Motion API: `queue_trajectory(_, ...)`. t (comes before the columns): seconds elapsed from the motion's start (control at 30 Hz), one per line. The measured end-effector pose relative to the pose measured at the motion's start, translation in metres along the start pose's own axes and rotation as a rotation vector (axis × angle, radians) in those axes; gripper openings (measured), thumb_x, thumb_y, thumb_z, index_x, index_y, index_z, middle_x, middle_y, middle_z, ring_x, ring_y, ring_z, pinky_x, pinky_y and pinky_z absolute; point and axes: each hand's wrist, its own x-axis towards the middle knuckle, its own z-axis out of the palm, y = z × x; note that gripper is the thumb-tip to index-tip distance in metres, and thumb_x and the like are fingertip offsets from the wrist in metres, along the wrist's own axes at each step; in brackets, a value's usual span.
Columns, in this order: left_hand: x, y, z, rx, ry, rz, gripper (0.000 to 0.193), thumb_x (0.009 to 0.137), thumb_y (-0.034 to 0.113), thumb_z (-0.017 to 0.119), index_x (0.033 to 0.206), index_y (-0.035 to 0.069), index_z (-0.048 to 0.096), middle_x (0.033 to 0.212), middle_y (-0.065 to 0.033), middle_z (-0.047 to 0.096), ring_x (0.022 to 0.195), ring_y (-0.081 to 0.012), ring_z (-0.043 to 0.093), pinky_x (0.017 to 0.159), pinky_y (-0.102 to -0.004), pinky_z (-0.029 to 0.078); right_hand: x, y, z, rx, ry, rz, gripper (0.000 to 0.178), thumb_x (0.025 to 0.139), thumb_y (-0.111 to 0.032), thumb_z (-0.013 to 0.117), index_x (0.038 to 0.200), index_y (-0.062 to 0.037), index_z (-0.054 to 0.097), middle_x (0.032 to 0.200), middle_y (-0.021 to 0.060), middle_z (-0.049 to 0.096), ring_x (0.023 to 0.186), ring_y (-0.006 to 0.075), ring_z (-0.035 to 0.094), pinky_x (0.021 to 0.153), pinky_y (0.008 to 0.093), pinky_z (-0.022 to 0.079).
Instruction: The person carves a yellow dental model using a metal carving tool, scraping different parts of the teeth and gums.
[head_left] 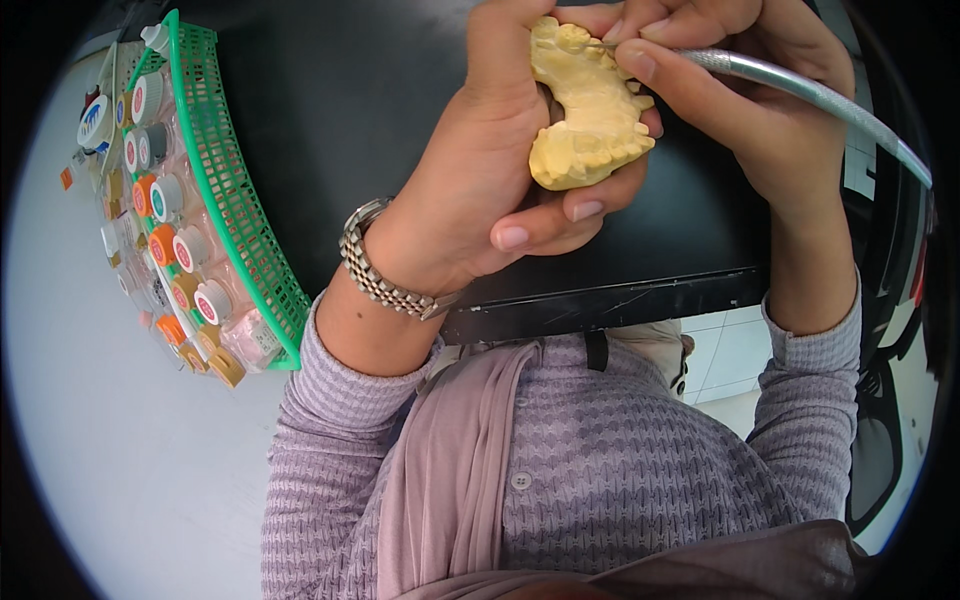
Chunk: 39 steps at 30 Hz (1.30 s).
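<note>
Head view, looking down: both hands are raised over a black work surface (330, 110), with the person's lilac knit sleeves entering from the lower edge.

Left hand (480, 190): closed around a pale yellow dental cast (590, 110). The thumb lies along the cast's upper left side; the fingers wrap under it from the right, with two fingertips visible just below its lower edge. A metal link wristwatch (375, 270) sits on this wrist.

Dental cast: held above the black surface, near the top centre of the frame, not touching the surface. Its tooth ridges face to the right and downward.

Right hand (740, 90): closed in a pen-type grip on a slim silver metal handpiece (800, 90). The handpiece shaft runs out to the right and downward. Its tip meets the upper end of the cast, just beside the left thumb; the exact contact point is too small to resolve.

Surroundings: a green mesh basket (230, 190) stands at the left, beside the black surface, on a white table (120, 450). It holds many small jars (190, 250) with white, orange and pink lids. The basket is well apart from both hands.
</note>
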Motion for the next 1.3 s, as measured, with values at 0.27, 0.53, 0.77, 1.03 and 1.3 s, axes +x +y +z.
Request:
queue_trajectory(0.27,0.001,0.001,-0.002,0.027,-0.019,-0.008,0.063,0.096,0.057,0.017,0.094,0.003,0.05,0.054,-0.0052,0.047,0.028,-0.0097,0.031,0.025,-0.0198,0.026,-0.002,0.0,0.002,-0.117,-0.014,-0.047,0.016,0.072,0.006,0.073,0.074,0.0008,0.058,0.082,0.016,0.064,0.079,0.0189,0.067,0.07,0.0265,0.054)
queue_trajectory(0.53,0.002,0.001,-0.004,0.06,-0.019,-0.003,0.062,0.096,0.057,0.017,0.095,0.004,0.05,0.054,-0.0058,0.047,0.027,-0.0101,0.031,0.025,-0.0198,0.026,0.002,-0.011,0.003,-0.301,-0.093,-0.086,0.013,0.071,0.006,0.073,0.074,0.0005,0.061,0.082,0.014,0.065,0.078,0.0179,0.066,0.066,0.0251,0.052)
queue_trajectory(0.77,0.003,0.0,-0.006,0.123,-0.019,0.027,0.062,0.096,0.057,0.017,0.096,0.005,0.05,0.054,-0.0066,0.047,0.027,-0.0105,0.031,0.025,-0.0198,0.026,-0.002,-0.004,0.003,-0.119,-0.005,0.027,0.015,0.07,0.005,0.073,0.074,-0.0001,0.06,0.081,0.0146,0.065,0.075,0.0156,0.065,0.066,0.0244,0.052)
queue_trajectory(1.03,0.0,0.0,0.0,0.022,0.015,0.01,0.059,0.096,0.057,0.017,0.1,0.007,0.048,0.054,-0.0093,0.048,0.027,-0.0111,0.031,0.025,-0.0203,0.025,-0.001,0.004,0.0,-0.069,-0.029,-0.057,0.016,0.072,0.005,0.073,0.074,-0.0004,0.058,0.082,0.0156,0.064,0.075,0.0153,0.065,0.068,0.0244,0.052)
queue_trajectory(1.3,0.0,0.001,0.0,0.121,0.038,0.024,0.06,0.096,0.057,0.016,0.1,0.005,0.048,0.051,-0.0104,0.047,0.026,-0.0114,0.03,0.025,-0.0206,0.025,-0.002,-0.001,0.004,-0.095,-0.009,-0.038,0.016,0.072,0.006,0.072,0.073,-0.0009,0.058,0.082,0.0145,0.063,0.077,0.0159,0.065,0.069,0.0252,0.052)
